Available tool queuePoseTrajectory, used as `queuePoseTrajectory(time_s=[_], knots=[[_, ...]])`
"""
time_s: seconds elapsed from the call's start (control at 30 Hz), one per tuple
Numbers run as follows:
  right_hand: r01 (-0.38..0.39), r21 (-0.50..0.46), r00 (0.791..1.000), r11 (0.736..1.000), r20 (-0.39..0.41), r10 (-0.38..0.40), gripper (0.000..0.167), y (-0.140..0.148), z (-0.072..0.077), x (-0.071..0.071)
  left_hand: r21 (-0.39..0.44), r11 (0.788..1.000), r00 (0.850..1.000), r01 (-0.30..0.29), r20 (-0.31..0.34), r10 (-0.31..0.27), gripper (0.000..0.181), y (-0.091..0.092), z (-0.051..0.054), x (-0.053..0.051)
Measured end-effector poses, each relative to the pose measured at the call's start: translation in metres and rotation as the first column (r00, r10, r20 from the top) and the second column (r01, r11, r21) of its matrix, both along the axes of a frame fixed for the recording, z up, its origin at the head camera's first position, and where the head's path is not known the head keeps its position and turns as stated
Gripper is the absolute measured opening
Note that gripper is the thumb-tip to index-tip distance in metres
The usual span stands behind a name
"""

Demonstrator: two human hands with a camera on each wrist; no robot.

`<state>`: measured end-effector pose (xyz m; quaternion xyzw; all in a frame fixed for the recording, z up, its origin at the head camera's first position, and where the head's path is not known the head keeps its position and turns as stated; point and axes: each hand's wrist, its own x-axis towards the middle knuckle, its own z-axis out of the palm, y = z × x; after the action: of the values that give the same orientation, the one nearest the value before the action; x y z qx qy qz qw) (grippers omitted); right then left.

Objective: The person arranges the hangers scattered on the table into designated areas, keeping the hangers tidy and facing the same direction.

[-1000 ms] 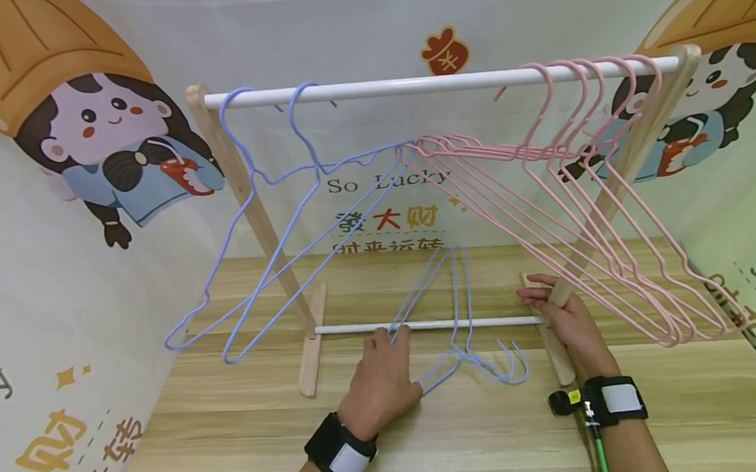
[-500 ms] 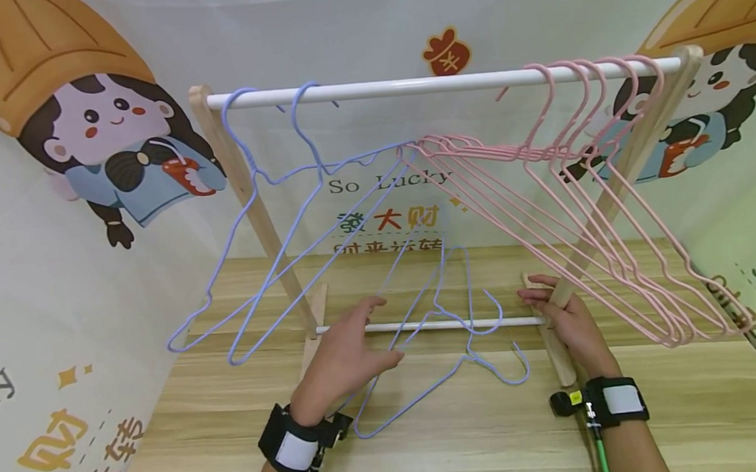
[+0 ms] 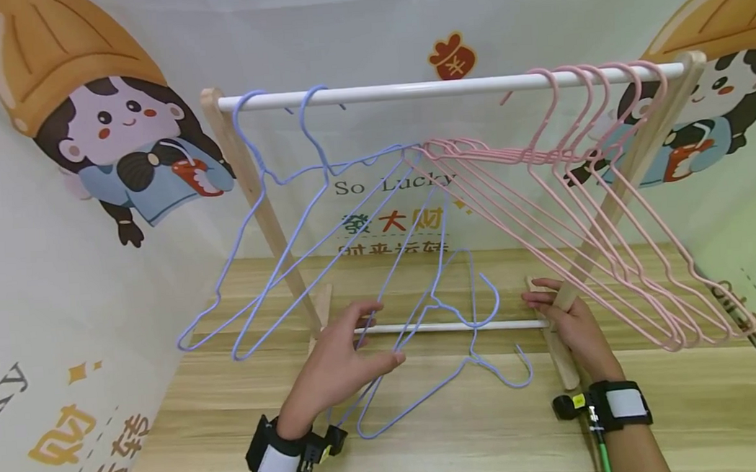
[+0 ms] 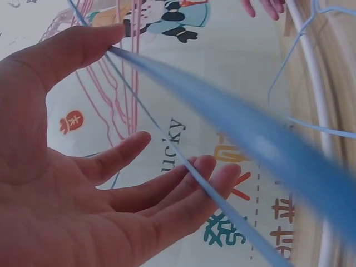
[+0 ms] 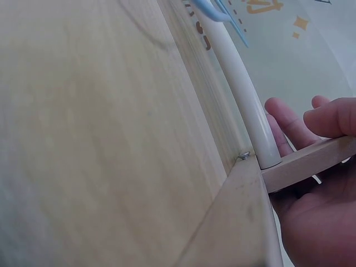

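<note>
My left hand (image 3: pixel 340 361) has its thumb and fingers spread apart. A blue wire hanger (image 3: pixel 498 297) is held raised on it, with its hook pointing right. In the left wrist view, one blue wire (image 4: pixel 144 105) of it passes from the thumb tip across the fingertips. A second blue hanger (image 3: pixel 516 386) lies below on the table. My right hand (image 3: pixel 582 332) grips the right wooden upright (image 3: pixel 592 237) of a small clothes rack near its foot; the right wrist view shows the upright (image 5: pixel 311 164) between thumb and fingers.
The rack's white top rail (image 3: pixel 408 90) carries two blue hangers (image 3: pixel 289 263) at left and several pink hangers (image 3: pixel 542 155) at right. A white lower bar (image 3: pixel 520 324) joins the uprights. Printed cloth walls (image 3: pixel 83 297) surround the wooden table (image 3: pixel 462 447).
My left hand has moved left and opened wider, and one of the two blue hangers has come up off the table. My right hand stays on the upright.
</note>
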<state>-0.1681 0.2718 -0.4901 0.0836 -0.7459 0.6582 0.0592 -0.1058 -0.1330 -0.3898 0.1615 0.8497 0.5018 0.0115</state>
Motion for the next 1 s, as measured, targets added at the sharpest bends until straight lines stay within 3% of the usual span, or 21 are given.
queuePoseTrajectory(time_s=[0.37, 0.7, 1.0], knots=[[0.011, 0.013, 1.0, 1.0, 0.003, -0.011, 0.042, 0.0, 0.001, 0.0, 0.046, 0.998, 0.999, -0.031, -0.023, 0.032, 0.072, -0.009, -0.006, 0.004], [0.004, 0.038, 1.0, 0.999, -0.02, -0.003, 0.042, -0.001, -0.003, 0.0, 0.078, 0.997, 0.998, 0.004, -0.063, 0.0, 0.07, -0.019, -0.01, 0.007], [0.014, 0.03, 1.0, 0.999, 0.01, -0.014, 0.042, -0.001, 0.0, 0.001, 0.055, 0.998, 0.998, -0.012, -0.064, 0.015, 0.068, -0.027, -0.012, 0.01]])
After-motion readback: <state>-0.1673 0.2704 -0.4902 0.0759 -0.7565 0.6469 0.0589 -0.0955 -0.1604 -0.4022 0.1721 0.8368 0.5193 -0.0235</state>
